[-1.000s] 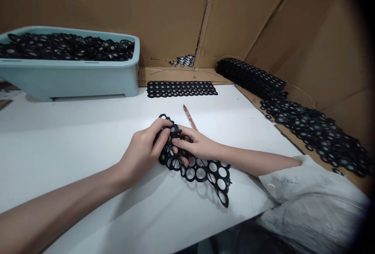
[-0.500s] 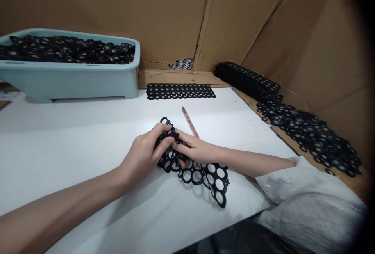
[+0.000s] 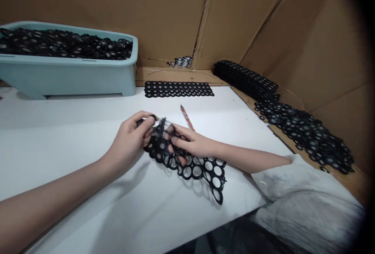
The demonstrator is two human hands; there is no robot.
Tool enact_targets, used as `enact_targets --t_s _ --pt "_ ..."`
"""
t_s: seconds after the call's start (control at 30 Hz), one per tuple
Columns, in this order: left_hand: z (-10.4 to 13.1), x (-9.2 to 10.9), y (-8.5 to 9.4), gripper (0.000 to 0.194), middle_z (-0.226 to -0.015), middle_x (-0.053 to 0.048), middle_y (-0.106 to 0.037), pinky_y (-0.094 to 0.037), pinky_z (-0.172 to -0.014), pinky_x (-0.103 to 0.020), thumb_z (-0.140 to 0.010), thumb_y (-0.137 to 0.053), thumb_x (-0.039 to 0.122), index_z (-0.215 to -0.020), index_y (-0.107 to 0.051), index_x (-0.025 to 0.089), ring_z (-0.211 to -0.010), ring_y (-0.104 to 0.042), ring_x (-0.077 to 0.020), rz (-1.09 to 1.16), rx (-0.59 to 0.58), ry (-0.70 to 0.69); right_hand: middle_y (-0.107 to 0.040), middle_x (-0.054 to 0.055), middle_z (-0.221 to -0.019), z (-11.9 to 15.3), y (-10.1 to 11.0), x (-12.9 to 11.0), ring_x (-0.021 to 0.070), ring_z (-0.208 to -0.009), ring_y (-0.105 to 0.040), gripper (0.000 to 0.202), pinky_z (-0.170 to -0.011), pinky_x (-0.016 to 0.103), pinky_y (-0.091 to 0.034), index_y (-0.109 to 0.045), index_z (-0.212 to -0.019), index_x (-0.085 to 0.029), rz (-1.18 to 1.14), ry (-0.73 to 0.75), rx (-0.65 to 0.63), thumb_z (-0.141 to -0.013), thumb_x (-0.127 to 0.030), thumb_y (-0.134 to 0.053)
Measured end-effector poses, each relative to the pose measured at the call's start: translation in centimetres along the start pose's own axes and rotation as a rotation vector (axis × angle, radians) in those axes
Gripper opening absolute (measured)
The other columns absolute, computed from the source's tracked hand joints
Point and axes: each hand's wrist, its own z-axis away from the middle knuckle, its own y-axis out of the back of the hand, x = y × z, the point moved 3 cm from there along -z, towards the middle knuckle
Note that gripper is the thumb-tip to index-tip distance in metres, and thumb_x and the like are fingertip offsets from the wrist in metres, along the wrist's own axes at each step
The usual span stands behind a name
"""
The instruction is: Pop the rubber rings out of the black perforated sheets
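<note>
Black mesh (partly bunched); right hand grips it.

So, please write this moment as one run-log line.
left hand: pinching black rings | right hand: gripping black ring-mesh sheet | light-blue tub: back left

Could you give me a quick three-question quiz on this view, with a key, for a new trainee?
1. Fill in the blank: the right hand grips a black sheet made of joined ____.
2. True or false: in this view, the blue tub stands to the left of the flat black strip.
3. Where does the pointed reddish tool lie?
A) inside the blue tub
B) on the white tabletop
C) on top of the flat black strip

Key: 1. rings; 2. true; 3. B
</note>
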Motion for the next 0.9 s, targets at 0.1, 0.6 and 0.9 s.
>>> enact_targets --t_s 0.1,0.6,0.9 --pt "-0.6 0.3 1.4 0.009 -0.052 0.006 -0.031 -0.021 -0.040 -0.018 -0.076 -0.050 0.029 -0.076 -0.050 0.020 -0.043 -0.027 -0.0067 0.000 0.176 -0.056 -0.049 -0.002 -0.078 0.1 0.2 0.5 0.0054 -0.047 -0.052 0.005 -0.045 0.021 -0.046 -0.034 -0.089 -0.020 -0.097 -0.050 0.031 -0.088 -0.025 -0.033" --pt "2.4 0.2 -1.5 0.026 -0.073 0.001 -0.060 -0.036 -0.059 -0.024 -0.086 -0.030 0.038 -0.084 -0.052 0.023 -0.065 -0.053 -0.0157 -0.716 -0.102 -0.131 -0.049 -0.003 -0.067 0.0 -0.3 -0.1 0.0083 -0.052 -0.053 0.021 -0.048 0.022 -0.044 -0.041 -0.085 -0.017 -0.051 0.067 0.042 -0.084 -0.038 -0.044" --pt "2.3 0.1 -1.6 0.027 -0.057 0.003 -0.047 -0.031 -0.049 -0.022 -0.084 -0.035 0.040 -0.066 -0.042 0.021 -0.053 -0.043 -0.0120 -0.662 -0.091 -0.071 -0.050 -0.006 -0.049 -0.2 -0.3 -0.4 0.0087 -0.045 -0.051 0.020 -0.046 0.021 -0.043 -0.045 -0.089 -0.017 0.098 0.021 0.098 -0.078 -0.030 -0.054"
